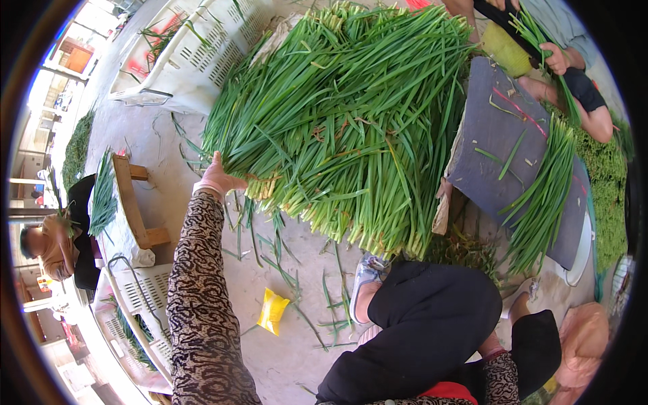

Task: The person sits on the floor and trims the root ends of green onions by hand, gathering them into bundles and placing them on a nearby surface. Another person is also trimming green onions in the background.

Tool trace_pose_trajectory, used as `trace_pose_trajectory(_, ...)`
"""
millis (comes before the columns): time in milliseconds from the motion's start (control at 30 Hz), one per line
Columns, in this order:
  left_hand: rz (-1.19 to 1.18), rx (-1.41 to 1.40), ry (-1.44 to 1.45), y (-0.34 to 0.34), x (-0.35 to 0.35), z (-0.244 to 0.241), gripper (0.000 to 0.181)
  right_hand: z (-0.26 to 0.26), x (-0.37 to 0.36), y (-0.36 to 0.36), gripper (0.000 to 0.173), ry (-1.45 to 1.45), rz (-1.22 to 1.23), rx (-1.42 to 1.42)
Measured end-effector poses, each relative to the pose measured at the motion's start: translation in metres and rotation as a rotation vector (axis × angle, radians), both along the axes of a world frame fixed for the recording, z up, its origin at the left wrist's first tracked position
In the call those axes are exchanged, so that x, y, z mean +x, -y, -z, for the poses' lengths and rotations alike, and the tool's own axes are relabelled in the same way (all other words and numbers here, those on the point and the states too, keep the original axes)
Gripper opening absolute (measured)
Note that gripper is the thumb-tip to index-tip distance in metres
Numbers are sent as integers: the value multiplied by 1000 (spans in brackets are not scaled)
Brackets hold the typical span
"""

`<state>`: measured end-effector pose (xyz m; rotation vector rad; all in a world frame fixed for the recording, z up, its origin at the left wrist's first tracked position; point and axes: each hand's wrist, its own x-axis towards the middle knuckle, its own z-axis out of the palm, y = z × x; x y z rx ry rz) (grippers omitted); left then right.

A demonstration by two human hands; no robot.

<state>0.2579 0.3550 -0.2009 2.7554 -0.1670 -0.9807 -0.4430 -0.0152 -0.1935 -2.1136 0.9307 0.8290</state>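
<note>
My left hand [218, 178], in what looks like a thin pale glove, reaches out to the near left corner of a large pile of green garlic chives [344, 131]. Its thumb and forefinger are spread against the leaves and pale cut ends, with nothing plainly gripped. Of my right hand [490, 345] only the wrist area shows, beside my bent black-trousered knee; the fingers are hidden. A loose bundle of chives [539, 202] lies on a grey padded board [501, 126] to the right of the pile.
White slotted crates [202, 55] [147, 288] stand at left, near a low wooden-framed bench [132, 202]. A yellow packet [273, 311] and stray leaves lie on the concrete floor. At upper right, another person's hand [556, 58] holds chives; a further person [58, 248] sits far left.
</note>
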Motion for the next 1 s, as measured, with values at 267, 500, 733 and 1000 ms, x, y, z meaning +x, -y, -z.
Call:
trace_pose_trajectory(267, 177, 195, 6, 4, 29, 43, 112, 32, -62, -18, 28, 275, -84, -82)
trace_pose_trajectory(500, 2, -178, 80, -86, 72, 121, 107, 54, -58, -13, 31, 333, -187, -64)
trace_pose_trajectory(733, 266, 153, 176, 19, 28, -13, 60, 26, -43, -23, 29, 181, -82, -43)
trace_pose_trajectory(1000, 27, -27, -87, 73, 9, -136, 24, 31, -24, -27, 27, 170, -95, 18)
